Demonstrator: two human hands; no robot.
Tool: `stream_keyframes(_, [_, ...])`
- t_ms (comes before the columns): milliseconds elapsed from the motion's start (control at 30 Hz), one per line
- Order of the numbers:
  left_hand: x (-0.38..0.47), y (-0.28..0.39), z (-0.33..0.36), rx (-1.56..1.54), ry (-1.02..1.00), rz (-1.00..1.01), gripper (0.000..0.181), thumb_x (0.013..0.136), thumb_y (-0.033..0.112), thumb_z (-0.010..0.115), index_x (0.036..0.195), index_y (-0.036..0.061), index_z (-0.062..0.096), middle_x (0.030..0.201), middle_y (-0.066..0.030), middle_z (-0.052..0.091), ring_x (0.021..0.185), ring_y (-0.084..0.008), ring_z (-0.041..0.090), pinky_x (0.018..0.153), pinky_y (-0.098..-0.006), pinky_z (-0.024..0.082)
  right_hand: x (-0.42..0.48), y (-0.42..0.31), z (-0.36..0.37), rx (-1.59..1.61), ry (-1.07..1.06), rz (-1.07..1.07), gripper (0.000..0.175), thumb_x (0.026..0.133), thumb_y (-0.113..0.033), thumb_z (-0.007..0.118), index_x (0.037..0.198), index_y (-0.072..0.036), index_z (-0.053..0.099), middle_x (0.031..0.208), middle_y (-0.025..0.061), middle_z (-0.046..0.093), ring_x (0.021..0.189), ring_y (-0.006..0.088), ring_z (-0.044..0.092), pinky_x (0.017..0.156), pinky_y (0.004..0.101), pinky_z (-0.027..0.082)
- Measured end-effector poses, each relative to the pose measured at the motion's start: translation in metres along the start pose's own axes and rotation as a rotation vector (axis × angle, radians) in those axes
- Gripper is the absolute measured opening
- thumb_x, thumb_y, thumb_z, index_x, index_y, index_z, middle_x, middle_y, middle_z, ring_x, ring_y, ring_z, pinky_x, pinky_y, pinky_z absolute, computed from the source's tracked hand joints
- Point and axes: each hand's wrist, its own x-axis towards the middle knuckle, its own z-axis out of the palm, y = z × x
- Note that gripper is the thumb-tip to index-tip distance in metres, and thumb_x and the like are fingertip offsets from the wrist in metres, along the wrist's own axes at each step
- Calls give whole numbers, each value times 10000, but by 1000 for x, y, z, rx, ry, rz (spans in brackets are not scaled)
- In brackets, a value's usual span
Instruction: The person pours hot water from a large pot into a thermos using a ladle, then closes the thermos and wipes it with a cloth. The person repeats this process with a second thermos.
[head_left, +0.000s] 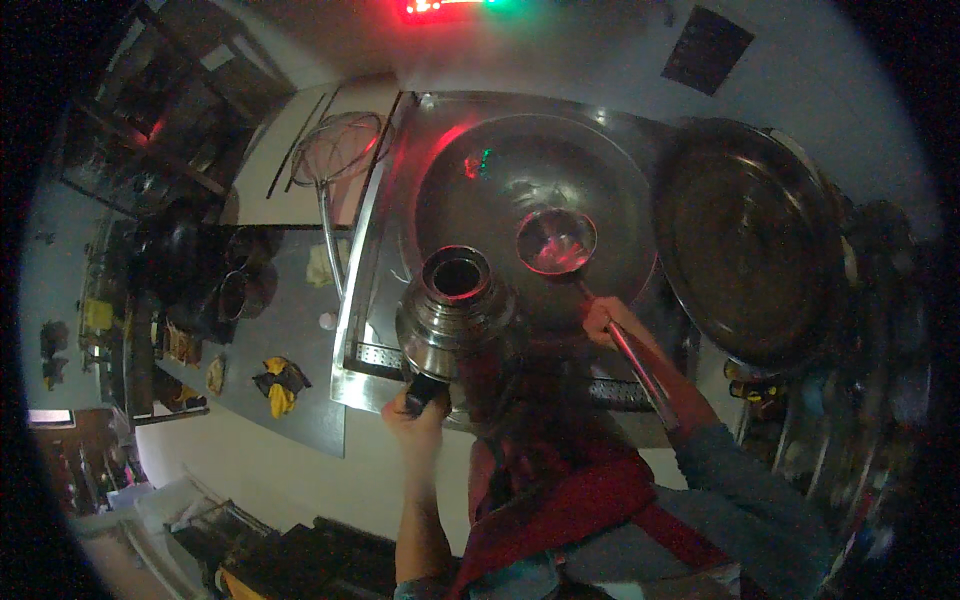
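Note:
My left hand (417, 411) grips the black handle of a steel vacuum flask (442, 330), whose round open mouth faces up near the left rim of a large wok (480, 202). In my right hand (609, 321) is the long handle of a metal ladle (557, 241); its bowl is over the middle of the wok, with reddish reflections in it. Dim light hides what the flask and the ladle contain. Dark shadow covers the stove's front between my arms.
A large dark round pan or lid (750, 244) leans at the right. Left of the wok lies a wire strainer (341, 150). A grey counter (300, 420) bears a yellow and black cloth (279, 386) and a pale cloth (322, 265). The stove's steel edge (360, 259) runs alongside.

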Motion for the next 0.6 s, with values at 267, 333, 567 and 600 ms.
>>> stream_keyframes(267, [1,-6,-6,-18,-30,-30,138,739,41,603,626,36,524,562,51,470,504,-26,405,454,-197,289,-84,11,134,-241,122,-100,267,875,-160,431,618,-179,361,492,-90,301,370,36,270,331,236,200])
stream_keyframes(333, [1,-10,-7,-29,-37,-12,149,736,40,611,619,40,518,558,53,467,501,-24,403,452,-198,292,-100,7,167,-227,96,-88,235,876,-152,437,651,-170,373,503,-91,291,378,25,270,327,231,199])
stream_keyframes(567, [1,-12,-8,-71,-44,-8,140,735,38,639,636,31,540,552,54,478,485,-25,406,445,-195,300,-130,6,240,-216,140,-118,158,872,-110,434,720,-143,402,520,-96,287,381,12,277,310,218,204])
stream_keyframes(600, [0,-11,-8,-81,-53,12,136,738,40,640,641,30,544,551,54,481,482,-26,407,443,-194,300,-132,5,244,-207,115,-124,139,868,-103,439,735,-139,418,520,-97,289,381,12,280,308,216,205])
